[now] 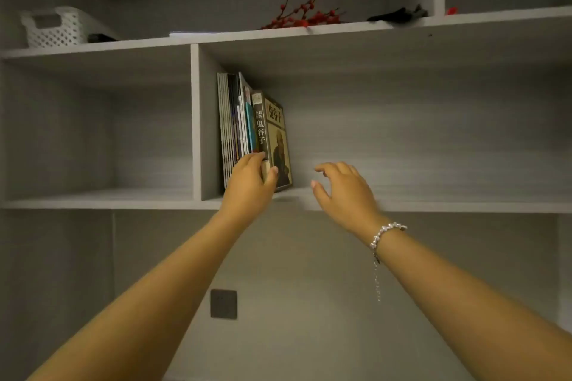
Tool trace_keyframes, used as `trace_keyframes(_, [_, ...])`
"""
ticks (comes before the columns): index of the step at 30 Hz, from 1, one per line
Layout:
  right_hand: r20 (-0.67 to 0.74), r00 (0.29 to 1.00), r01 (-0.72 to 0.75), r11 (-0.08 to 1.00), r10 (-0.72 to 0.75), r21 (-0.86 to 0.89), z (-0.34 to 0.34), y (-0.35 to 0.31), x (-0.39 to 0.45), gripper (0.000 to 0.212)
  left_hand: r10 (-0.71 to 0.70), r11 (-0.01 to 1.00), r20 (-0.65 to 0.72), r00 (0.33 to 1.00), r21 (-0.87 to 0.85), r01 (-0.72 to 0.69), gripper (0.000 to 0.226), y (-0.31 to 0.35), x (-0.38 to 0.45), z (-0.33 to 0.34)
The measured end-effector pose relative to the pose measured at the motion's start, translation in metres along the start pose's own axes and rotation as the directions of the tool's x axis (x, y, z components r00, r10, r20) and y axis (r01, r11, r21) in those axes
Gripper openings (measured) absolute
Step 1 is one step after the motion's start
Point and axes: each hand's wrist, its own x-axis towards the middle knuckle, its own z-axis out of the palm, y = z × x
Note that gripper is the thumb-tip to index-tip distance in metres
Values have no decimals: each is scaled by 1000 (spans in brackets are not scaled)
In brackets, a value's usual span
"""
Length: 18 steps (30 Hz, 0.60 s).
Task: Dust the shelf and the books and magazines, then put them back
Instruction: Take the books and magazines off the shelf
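A grey wall shelf point(433, 206) holds a row of books and magazines point(235, 127) standing upright against the left divider point(201, 120). The rightmost one is a thick olive book point(275, 133) with a portrait on its cover. My left hand point(252, 182) grips the lower spine of that book, fingers on its left side and thumb on the cover. My right hand point(343, 192), with a bead bracelet at the wrist, hovers just right of the book with fingers spread and loosely curled, holding nothing.
On the upper shelf stand a white perforated basket point(54, 26), a red berry branch point(305, 11) and a dark object point(399, 14). A dark wall socket point(223, 304) sits below the shelf. The compartment to the left point(93, 139) holds nothing.
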Motion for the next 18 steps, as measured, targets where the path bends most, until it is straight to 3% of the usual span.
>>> trace_keyframes(7, [159, 986, -76, 992, 59, 103, 54, -14, 59, 49, -1, 1000, 36, 999, 12, 0, 61, -54, 58, 16])
trace_keyframes(12, [260, 962, -155, 957, 89, 245, 81, -22, 100, 61, 71, 997, 91, 993, 17, -73, 60, -74, 83, 17])
trace_keyframes(18, [362, 919, -296, 880, 156, 371, 104, -25, 132, 69, 127, 991, 14, 992, -40, -126, 53, -85, 88, 16])
